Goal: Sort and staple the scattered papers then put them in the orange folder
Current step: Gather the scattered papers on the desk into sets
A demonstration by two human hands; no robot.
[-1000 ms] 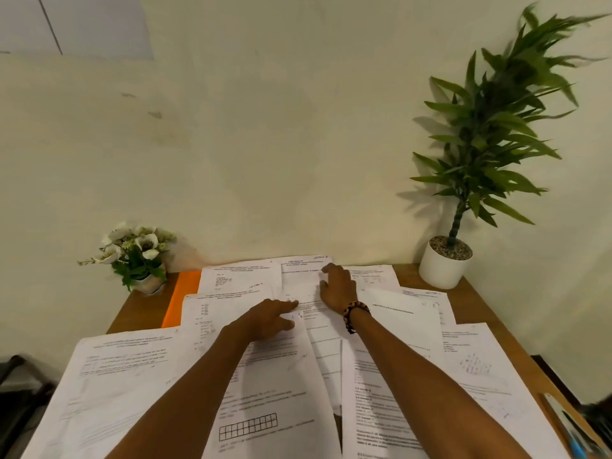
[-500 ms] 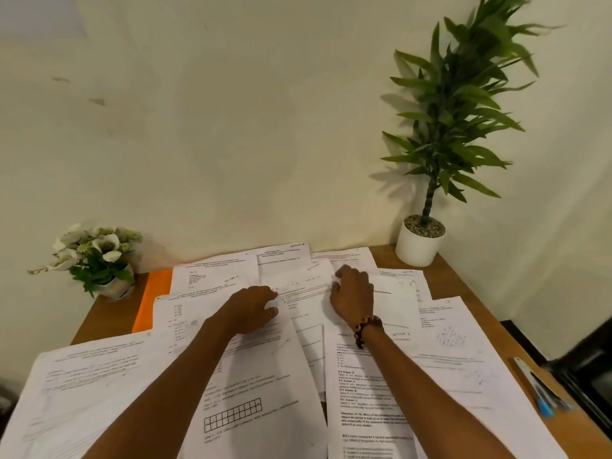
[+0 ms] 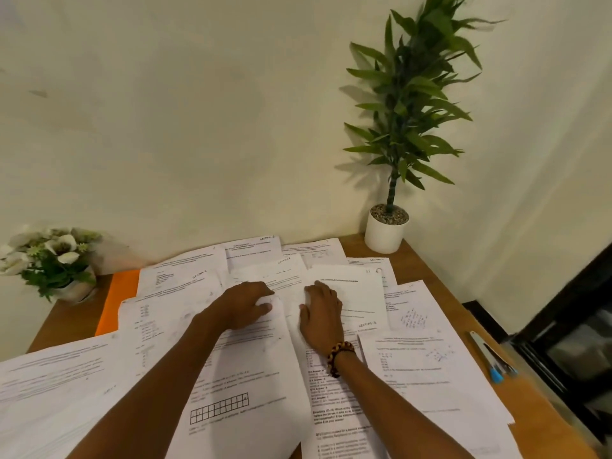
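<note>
The left hand (image 3: pixel 246 304) pinched a paper's edge. The right hand (image 3: pixel 323 313) lay flat and open on the papers (image 3: pixel 231 376), near the orange folder (image 3: pixel 117 301).

Bare forearms; a red-and-black beaded bracelet (image 3: pixel 340 354) circles the right wrist.

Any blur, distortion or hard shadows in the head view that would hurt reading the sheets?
Head view: most print on the papers is too soft to read; the flowers at the left edge are smeared; wide-angle bending tilts the plant, which casts a soft shadow on the wall; no glare.
</note>
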